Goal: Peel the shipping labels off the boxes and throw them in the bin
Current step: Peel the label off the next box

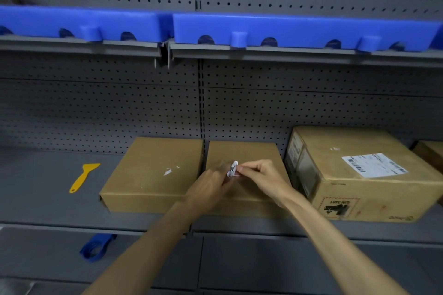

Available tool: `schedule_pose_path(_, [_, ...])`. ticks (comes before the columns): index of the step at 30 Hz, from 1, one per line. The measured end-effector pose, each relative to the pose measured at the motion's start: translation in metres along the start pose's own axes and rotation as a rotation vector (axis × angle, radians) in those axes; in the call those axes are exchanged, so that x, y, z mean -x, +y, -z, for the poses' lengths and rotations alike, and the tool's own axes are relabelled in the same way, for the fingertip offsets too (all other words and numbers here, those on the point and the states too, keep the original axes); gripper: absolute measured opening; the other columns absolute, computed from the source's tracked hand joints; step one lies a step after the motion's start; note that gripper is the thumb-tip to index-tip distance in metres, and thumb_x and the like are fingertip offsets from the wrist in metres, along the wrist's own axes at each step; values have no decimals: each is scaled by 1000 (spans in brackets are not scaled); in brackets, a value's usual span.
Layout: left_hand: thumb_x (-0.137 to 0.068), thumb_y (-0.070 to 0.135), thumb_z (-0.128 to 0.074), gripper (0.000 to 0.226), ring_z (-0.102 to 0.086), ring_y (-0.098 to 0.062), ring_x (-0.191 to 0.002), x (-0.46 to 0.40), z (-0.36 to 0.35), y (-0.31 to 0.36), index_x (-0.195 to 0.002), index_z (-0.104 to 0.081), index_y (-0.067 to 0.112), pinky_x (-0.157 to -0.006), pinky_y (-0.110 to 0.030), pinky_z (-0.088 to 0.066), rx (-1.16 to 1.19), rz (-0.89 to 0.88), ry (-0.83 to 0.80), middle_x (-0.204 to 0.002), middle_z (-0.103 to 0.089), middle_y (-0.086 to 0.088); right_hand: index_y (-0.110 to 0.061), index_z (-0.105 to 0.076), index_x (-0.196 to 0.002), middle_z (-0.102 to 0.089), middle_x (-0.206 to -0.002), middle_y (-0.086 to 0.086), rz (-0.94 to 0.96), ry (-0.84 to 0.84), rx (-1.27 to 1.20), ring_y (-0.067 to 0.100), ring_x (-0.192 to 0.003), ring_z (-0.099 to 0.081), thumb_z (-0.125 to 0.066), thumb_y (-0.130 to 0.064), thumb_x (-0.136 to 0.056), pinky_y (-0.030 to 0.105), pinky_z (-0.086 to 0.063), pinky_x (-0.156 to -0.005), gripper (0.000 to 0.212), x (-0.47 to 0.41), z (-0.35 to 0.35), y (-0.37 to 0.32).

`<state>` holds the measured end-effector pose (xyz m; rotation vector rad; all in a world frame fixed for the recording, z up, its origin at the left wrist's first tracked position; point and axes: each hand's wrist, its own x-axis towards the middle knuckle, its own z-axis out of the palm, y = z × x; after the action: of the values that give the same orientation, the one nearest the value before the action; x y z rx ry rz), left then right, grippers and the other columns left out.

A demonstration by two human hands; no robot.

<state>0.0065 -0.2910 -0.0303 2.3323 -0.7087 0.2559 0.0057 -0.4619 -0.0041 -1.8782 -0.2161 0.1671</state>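
Note:
Three cardboard boxes sit side by side on a grey shelf [48, 203]. The left flat box [148, 175] carries only small white label scraps [167, 171]. Above the middle flat box [249, 151], my left hand [211, 187] and my right hand [261, 175] both pinch a crumpled white label piece [233, 169]. The taller right box [359, 175] has a whole white shipping label [374, 165] with barcodes on its top. No bin is in view.
A yellow plastic scraper [82, 177] lies on the shelf left of the boxes. A blue tape dispenser [97, 246] hangs below the shelf's front edge. Blue trays [287, 29] line the shelf above. A further box edge [429, 153] shows at far right. Pegboard backs the shelving.

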Motion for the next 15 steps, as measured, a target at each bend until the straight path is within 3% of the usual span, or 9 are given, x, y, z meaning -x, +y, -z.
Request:
schedule_pose_path(4, [-100, 41, -43, 28, -58, -15, -77, -5, 3, -3, -118, -53, 23, -66, -33, -52, -187, -43, -22, -100, -54, 1, -6, -77, -95, -77, -89, 0, 33, 81, 11, 3, -87, -69, -64, -9, -90, 11, -45, -85, 14, 1, 3, 1])
schedule_pose_path(7, [-101, 37, -43, 23, -46, -12, -77, -4, 10, -11, -110, -57, 21, -65, -25, -44, -259, -64, 30, -96, -39, 2, -5, -76, -96, -76, -85, 2, 5, 159, 62, -12, -78, -63, -63, -12, -91, -4, -37, -73, 15, 3, 13, 4])
schedule_pose_path(10, [-103, 34, -39, 23, -43, -11, -78, 1, 15, -23, -107, -54, 17, -69, -24, -41, -188, 10, 17, -95, -37, 2, -14, -78, -88, -76, -76, 1, -40, 241, 233, -5, -80, -63, -62, -20, -93, -7, -33, -69, 18, 2, 28, 13])
schedule_pose_path(12, [-103, 29, -40, 25, -44, -11, -78, 1, 16, -28, -113, -53, 10, -72, -25, -42, -126, 103, 16, -96, -37, 2, -16, -78, -84, -74, -74, -3, -47, 274, 358, 2, -77, -65, -62, -22, -93, 1, -42, -72, 18, 0, 33, 19])
schedule_pose_path(15, [-101, 22, -47, 32, -48, -12, -82, 0, 16, -30, -128, -52, 5, -75, -18, -37, -125, 145, 27, -102, -42, 0, -16, -76, -88, -72, -89, -7, -34, 254, 524, 6, -89, -63, -61, -21, -93, 24, -47, -88, 17, -2, 34, 27])
